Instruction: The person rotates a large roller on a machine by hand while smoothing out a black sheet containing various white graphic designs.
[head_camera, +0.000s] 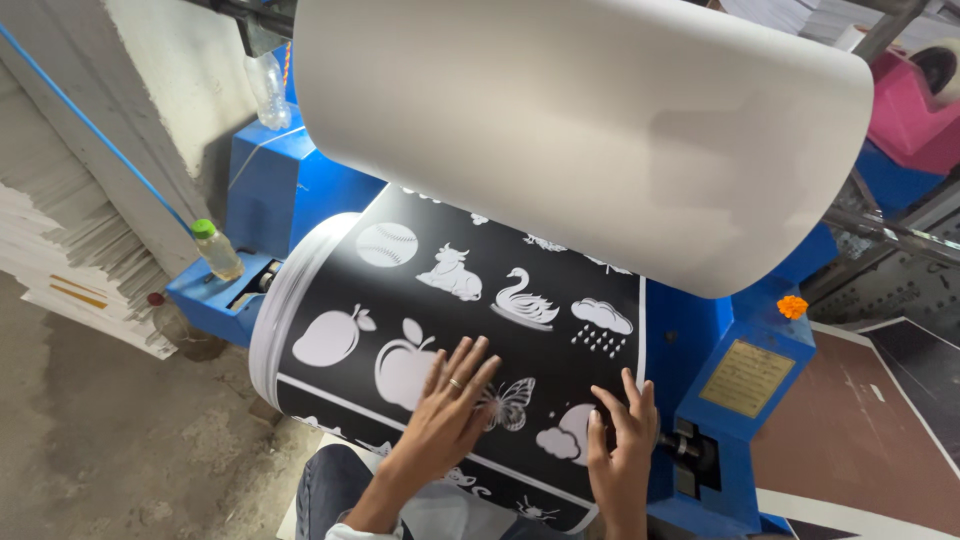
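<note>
Both hands, left hand (450, 405) and right hand (622, 440), press spread fingers flat on the black printed sheet (470, 300).

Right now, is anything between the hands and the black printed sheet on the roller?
Nothing visible. The left hand and right hand both lie flat, directly on the black printed sheet.

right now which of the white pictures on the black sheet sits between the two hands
The butterfly. It lies just right of the left hand and left of the right hand; the swan and the other pictures sit higher up the sheet.

Black sheet (470, 300), white animal-fruit silhouettes; blue machine (290, 180); white roll (580, 120).
</note>
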